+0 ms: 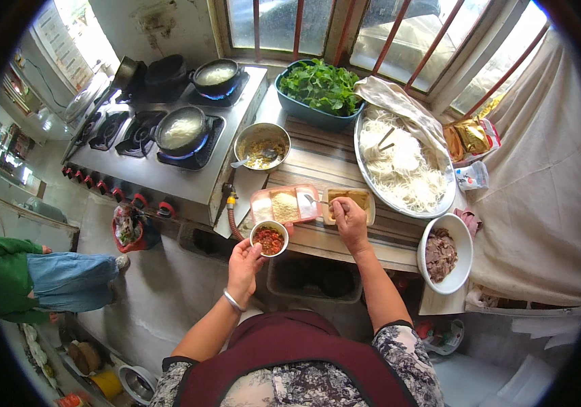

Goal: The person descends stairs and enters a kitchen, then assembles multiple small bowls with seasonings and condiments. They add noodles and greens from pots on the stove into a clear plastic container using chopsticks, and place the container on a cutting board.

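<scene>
My left hand (244,266) grips a small white bowl (268,254) by its near left side; chopped red sauce (269,239) fills much of it. In my right hand (350,224) is a metal spoon (316,199), its tip over the white compartment of a pink seasoning box (261,197). That box holds white and pale yellow powders (284,204) in separate compartments. Partly behind my right hand lies a rectangular tan container (369,214); the hand hides some of its inside. Behind the box, a metal bowl (242,145) contains a yellowish mixture and a spoon.
Two pans, one nearer (180,150) and one farther (215,89), sit over blue flames at left. A teal tub of greens (321,85), a large basin of white noodles (401,163) and a white bowl of sliced meat (467,264) line the counter. Someone in green (6,268) stands left.
</scene>
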